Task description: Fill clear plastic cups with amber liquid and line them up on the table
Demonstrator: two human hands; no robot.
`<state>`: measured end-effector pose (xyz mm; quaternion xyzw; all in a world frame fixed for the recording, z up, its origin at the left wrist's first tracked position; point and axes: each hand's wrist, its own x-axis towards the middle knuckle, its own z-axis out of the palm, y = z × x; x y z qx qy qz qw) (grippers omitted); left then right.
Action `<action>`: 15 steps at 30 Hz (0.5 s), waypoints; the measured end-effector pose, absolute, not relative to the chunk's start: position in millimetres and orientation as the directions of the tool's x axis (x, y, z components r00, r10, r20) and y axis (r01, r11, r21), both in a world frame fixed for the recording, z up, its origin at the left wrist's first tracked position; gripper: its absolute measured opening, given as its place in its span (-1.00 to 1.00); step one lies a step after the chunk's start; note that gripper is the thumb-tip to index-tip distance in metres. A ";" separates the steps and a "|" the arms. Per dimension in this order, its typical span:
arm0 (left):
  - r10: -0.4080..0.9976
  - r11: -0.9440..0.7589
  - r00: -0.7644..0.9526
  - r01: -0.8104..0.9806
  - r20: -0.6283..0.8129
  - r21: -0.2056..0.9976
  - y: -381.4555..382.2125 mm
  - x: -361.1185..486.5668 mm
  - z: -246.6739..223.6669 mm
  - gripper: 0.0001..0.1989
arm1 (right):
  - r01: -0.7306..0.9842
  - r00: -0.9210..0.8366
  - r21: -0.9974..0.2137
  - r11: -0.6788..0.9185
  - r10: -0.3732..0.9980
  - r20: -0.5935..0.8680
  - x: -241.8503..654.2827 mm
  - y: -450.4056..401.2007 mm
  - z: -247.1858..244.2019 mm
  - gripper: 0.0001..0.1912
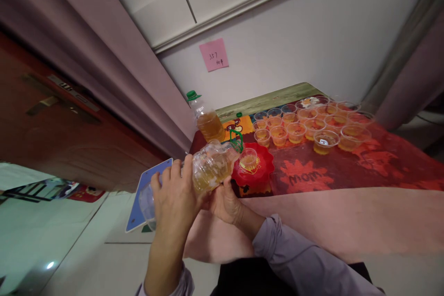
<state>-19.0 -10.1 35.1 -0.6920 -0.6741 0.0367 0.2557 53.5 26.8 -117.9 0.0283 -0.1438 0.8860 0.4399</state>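
A large clear plastic bottle (211, 171) of amber liquid lies tilted in both hands, its mouth with a green handle ring pointing right. My left hand (176, 189) wraps over its body near the base. From below, my right hand (224, 201) supports it near the shoulder, fingers partly hidden behind it. Just beyond the bottle's mouth, a small clear plastic cup (249, 159) with some liquid stands on a red scalloped plate (265, 173). Several similar cups of amber liquid (296, 133) stand grouped to the right.
A second bottle (210, 125) with a green cap stands behind, near a loose green cap (239, 114). The table has a red patterned cover (301, 175) and a pink cloth (340, 212) along its front. A pink note (214, 55) is on the wall; a door (52, 115) stands left.
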 end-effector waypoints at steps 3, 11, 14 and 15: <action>0.953 0.046 0.083 0.911 0.291 -0.411 -9.5 -18.4 35.3 -0.09 | -0.786 -0.613 -0.240 -0.570 0.771 0.174 53.1 26.9 -118.4 0.12; 0.958 0.056 0.064 0.912 0.278 -0.405 -9.8 -17.4 36.6 -0.12 | -0.785 -0.613 -0.235 -0.573 0.773 0.165 52.9 26.9 -117.3 0.12; 0.957 0.055 0.068 0.912 0.283 -0.406 -9.8 -17.4 36.5 -0.14 | -0.781 -0.616 -0.239 -0.577 0.774 0.147 54.4 26.3 -114.0 0.10; 0.956 0.054 0.071 0.911 0.285 -0.408 -9.7 -17.5 36.3 -0.15 | -0.779 -0.617 -0.243 -0.577 0.775 0.138 54.9 26.1 -113.0 0.10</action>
